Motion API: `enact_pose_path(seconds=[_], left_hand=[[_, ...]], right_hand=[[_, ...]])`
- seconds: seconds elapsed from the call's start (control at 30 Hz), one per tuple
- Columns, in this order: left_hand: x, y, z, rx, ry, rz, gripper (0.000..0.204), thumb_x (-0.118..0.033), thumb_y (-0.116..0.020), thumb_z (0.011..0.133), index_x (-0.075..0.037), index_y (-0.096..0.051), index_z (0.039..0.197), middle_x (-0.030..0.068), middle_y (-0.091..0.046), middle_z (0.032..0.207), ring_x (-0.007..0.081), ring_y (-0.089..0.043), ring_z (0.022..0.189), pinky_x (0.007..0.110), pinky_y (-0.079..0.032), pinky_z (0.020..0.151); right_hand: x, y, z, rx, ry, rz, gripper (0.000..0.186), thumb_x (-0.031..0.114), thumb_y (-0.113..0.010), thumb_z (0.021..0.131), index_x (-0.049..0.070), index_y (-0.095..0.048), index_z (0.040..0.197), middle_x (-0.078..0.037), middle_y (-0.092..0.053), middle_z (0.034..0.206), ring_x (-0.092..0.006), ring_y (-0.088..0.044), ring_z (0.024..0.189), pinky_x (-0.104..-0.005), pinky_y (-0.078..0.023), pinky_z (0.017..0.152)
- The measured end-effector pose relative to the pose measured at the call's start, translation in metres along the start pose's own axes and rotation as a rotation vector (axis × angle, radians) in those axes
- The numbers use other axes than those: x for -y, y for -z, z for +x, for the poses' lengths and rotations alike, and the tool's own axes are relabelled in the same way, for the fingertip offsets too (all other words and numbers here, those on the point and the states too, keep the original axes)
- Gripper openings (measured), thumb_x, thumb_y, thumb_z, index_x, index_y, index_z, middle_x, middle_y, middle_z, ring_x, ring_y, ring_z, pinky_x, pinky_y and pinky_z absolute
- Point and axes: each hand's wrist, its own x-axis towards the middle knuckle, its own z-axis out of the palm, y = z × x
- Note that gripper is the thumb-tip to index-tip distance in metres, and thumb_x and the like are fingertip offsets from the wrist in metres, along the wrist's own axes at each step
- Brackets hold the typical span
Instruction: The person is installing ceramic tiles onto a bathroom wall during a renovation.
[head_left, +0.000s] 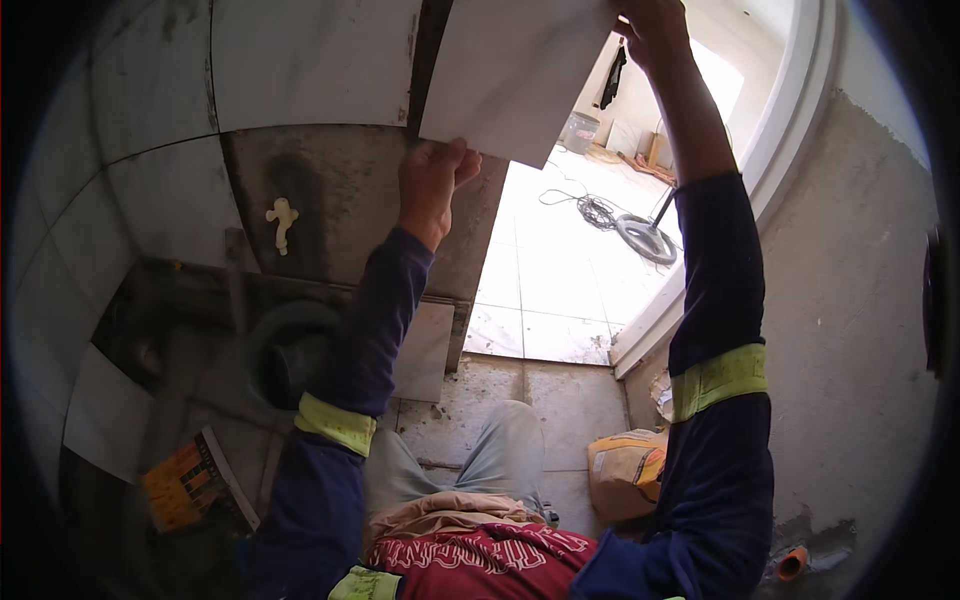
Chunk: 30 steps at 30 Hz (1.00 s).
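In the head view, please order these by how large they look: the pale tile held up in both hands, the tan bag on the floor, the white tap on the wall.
1. Pale tile, by far the largest; it is also nearest the camera.
2. Tan bag.
3. White tap, the smallest.

The tile (510, 75) sits high against the wall, left hand (432, 185) under its lower edge, right hand (650, 25) at its upper right. The bag (625, 470) lies near right; the box (190, 480) near left.

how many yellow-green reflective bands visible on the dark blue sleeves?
3. One on the left sleeve near the elbow, one on the right sleeve at the upper arm, and one cut off at the bottom edge. Others may lie out of frame.
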Motion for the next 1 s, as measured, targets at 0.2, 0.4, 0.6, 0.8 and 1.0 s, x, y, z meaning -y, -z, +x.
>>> enact_pose_path(seconds=[0.2, 0.4, 0.6, 0.8, 1.0], left_hand=[[-0.018, -0.002, 0.044, -0.137, 0.055, -0.152, 0.014, -0.008, -0.070, 0.084, -0.002, -0.062, 0.094, 0.0074, -0.068, 0.085, 0.0173, -0.067, 0.073, 0.026, -0.056, 0.068], [0.019, -0.010, 0.044, -0.229, 0.173, -0.340, 0.024, -0.018, -0.059, 0.090, -0.008, -0.061, 0.112, 0.0063, -0.066, 0.107, 0.0220, -0.061, 0.104, 0.037, -0.045, 0.089], [0.028, -0.021, 0.046, -0.131, 0.273, -0.137, 0.042, -0.034, -0.061, 0.091, -0.014, -0.055, 0.127, 0.0023, -0.058, 0.132, 0.0204, -0.048, 0.123, 0.042, -0.026, 0.103], [0.042, 0.013, 0.079, -0.096, 0.104, -0.108, 0.043, -0.035, -0.064, 0.088, -0.015, -0.057, 0.125, -0.0002, -0.058, 0.127, 0.0180, -0.048, 0.117, 0.042, -0.027, 0.100], [0.051, 0.013, 0.072, -0.148, 0.123, -0.104, 0.045, -0.037, -0.067, 0.086, -0.015, -0.058, 0.124, -0.0002, -0.060, 0.122, 0.0175, -0.049, 0.113, 0.040, -0.028, 0.095]], right_hand=[[-0.047, -0.027, 0.080, 0.174, 0.048, 0.085, 0.042, 0.005, -0.058, 0.084, -0.010, -0.053, 0.123, -0.022, -0.063, 0.106, -0.0327, -0.065, 0.091, -0.0453, -0.055, 0.080], [-0.046, -0.061, 0.071, -0.016, 0.028, -0.202, 0.039, 0.004, -0.057, 0.085, -0.008, -0.057, 0.122, -0.023, -0.065, 0.106, -0.0304, -0.067, 0.091, -0.0398, -0.057, 0.075], [-0.040, -0.015, 0.075, 0.489, -0.202, 0.160, 0.043, 0.003, -0.053, 0.089, -0.005, -0.051, 0.131, -0.023, -0.061, 0.120, -0.0310, -0.063, 0.106, -0.0378, -0.053, 0.091], [-0.059, -0.027, 0.088, 0.494, -0.180, 0.215, 0.043, 0.004, -0.058, 0.086, -0.006, -0.054, 0.127, -0.022, -0.062, 0.116, -0.0286, -0.062, 0.106, -0.0372, -0.054, 0.088], [-0.095, -0.047, 0.074, 0.067, -0.058, 0.039, 0.034, 0.006, -0.064, 0.080, -0.004, -0.061, 0.113, -0.012, -0.066, 0.090, -0.0191, -0.065, 0.074, -0.0334, -0.056, 0.063]])
